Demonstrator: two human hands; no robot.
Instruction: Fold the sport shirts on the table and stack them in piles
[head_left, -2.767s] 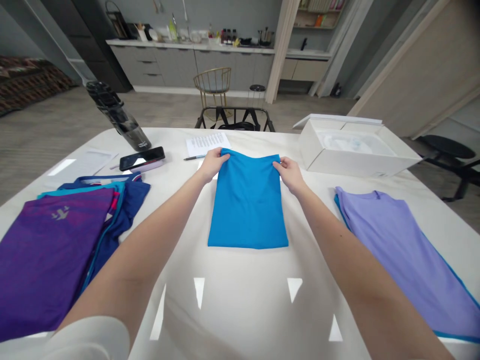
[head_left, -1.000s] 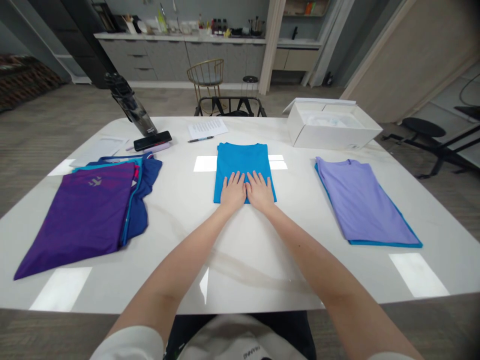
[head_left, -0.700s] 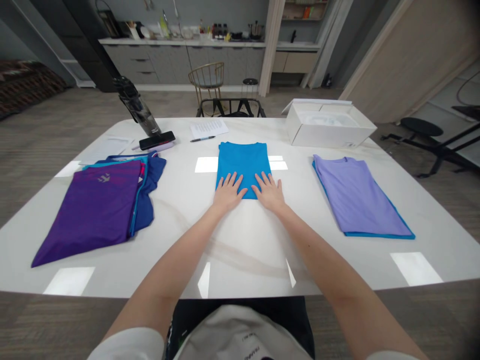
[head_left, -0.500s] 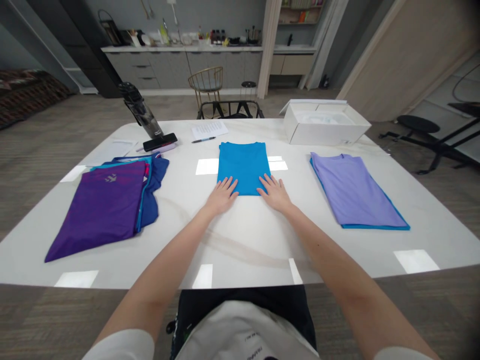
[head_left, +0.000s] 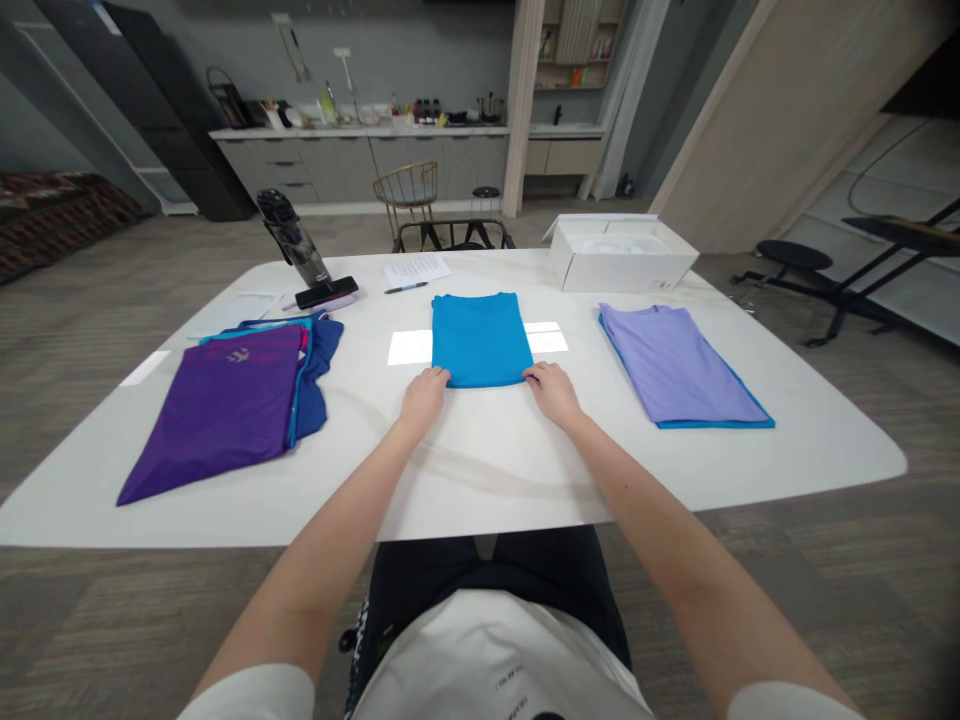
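A folded blue T-shirt (head_left: 481,338) lies flat in the middle of the white table (head_left: 480,470), its neckline away from me. My left hand (head_left: 426,396) pinches its near left corner, fingers closed on the cloth. At the near right corner, my right hand (head_left: 553,392) grips the same shirt between thumb and fingers. To the right is a folded lavender T-shirt (head_left: 679,360) on top of a blue garment (head_left: 716,424). On the left, a purple garment (head_left: 225,410) with a small grey logo rests over dark blue and turquoise clothes (head_left: 311,395).
Behind the lavender shirt stands an open white box (head_left: 626,270). A black handheld vacuum (head_left: 300,245) stands at the back left. A printed sheet (head_left: 420,268) and a pen (head_left: 406,288) lie beyond the blue shirt. Chairs (head_left: 409,190) are past the table's far edge.
My hands have gone from lying flat with spread fingers on the blue shirt to gripping its two near corners. The camera view has tilted up slightly.
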